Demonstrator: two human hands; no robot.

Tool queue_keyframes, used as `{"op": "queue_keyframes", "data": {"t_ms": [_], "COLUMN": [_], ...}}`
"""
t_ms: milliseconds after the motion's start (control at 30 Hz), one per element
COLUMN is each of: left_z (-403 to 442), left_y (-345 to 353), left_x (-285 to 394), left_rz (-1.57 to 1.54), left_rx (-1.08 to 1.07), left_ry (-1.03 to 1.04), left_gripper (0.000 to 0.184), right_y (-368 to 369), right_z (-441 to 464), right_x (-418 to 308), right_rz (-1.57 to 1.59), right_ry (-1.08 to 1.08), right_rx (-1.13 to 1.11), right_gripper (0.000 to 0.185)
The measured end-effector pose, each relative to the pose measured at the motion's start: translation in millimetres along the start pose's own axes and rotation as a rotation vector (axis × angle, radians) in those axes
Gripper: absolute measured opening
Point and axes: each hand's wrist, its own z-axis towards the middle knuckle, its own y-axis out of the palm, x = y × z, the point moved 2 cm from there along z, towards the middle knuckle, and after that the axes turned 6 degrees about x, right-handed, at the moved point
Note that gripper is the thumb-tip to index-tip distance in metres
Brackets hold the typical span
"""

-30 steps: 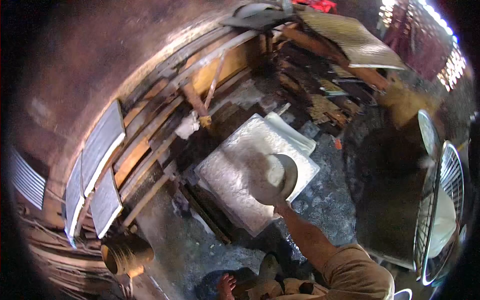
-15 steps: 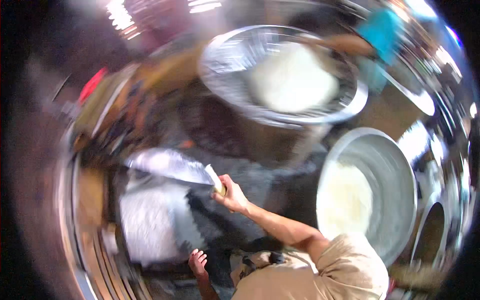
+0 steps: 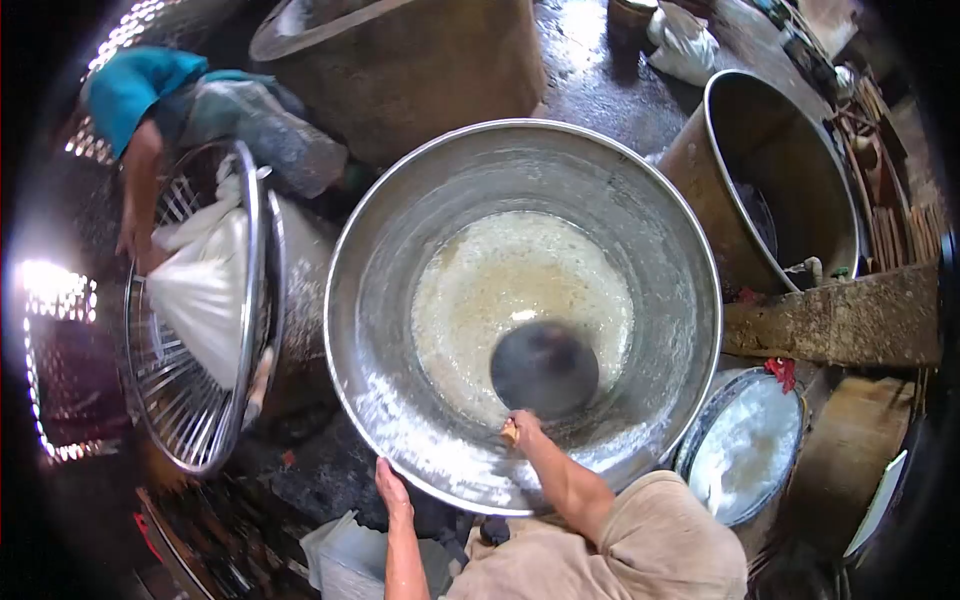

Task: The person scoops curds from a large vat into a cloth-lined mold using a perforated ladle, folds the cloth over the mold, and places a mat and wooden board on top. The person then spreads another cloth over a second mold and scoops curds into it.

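A large round metal vat [image 3: 395, 225] fills the middle of the view, with frothy pale liquid [image 3: 470, 290] low inside. My right hand [image 3: 522, 430] is closed on the handle of a round dark ladle [image 3: 543, 368], whose bowl is over or in the liquid near the vat's front side. At the vat's front rim, left of centre, my left hand [image 3: 392, 487] touches the outer edge with its fingers together; it appears to hold nothing but the rim.
At the left, a person in a teal shirt [image 3: 135, 95] handles white cloth [image 3: 205, 290] in a barred metal basket [image 3: 190, 440]. Another deep vat [image 3: 700, 190] stands right. A covered round container [image 3: 750, 450] is lower right; a white bag [image 3: 683, 45] lies behind.
The view has swung from the white slab to the vat. The ladle has moved from above the slab into the vat, and my left hand has come to the rim.
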Motion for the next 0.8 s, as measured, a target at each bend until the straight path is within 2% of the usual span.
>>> {"op": "queue_keyframes", "data": {"t_ms": [67,100,167,200,300,433,500,567,600,633,667,733,800], "left_z": [3,4,-6,-19,-26,-38,-53,-60,-60,-60,-59,-64,-69], "left_y": [-19,-30,-44,-42,-71,-96,-82,-78,-82,-85,-86,-92,-71], "left_x": [-25,-35,-29,-8,-5,2,21,31,24,18,12,11,11], "left_rz": [0.001,-0.028,-0.051,0.020,0.149,0.228,0.211,0.211,0.267,0.323,0.233,0.227,0.128], "left_rx": [0.122,0.190,0.200,0.178,0.216,0.222,0.256,0.273,0.249,0.225,0.194,0.215,0.179], "left_ry": [-0.122,-0.153,-0.186,-0.119,-0.095,-0.099,-0.092,-0.037,-0.059,-0.081,-0.071,-0.115,-0.173], "left_gripper": [0.055,0.059,0.066,0.067,0.067,0.065,0.064,0.061,0.063,0.067,0.066,0.066,0.064], "right_y": [1,7,21,27,29,6,-10,-32,-45,-49,-56,-106,-102], "right_z": [49,57,63,66,76,90,98,106,122,110,97,150,101], "right_x": [13,10,-7,-18,-48,-75,-86,-98,-108,-122,-135,-123,-159], "right_rz": [0.407,0.513,0.549,0.552,0.508,0.401,0.346,0.295,0.160,0.173,0.185,-0.183,-0.174], "right_ry": [0.245,0.279,0.237,0.209,0.097,-0.109,-0.203,-0.253,-0.294,-0.254,-0.214,-0.343,-0.434], "right_rx": [0.299,0.393,0.460,0.482,0.516,0.493,0.444,0.364,0.260,0.227,0.194,0.133,0.034], "right_gripper": [0.016,0.016,0.015,0.015,0.015,0.016,0.017,0.018,0.012,0.008,0.008,0.011,0.009]}}
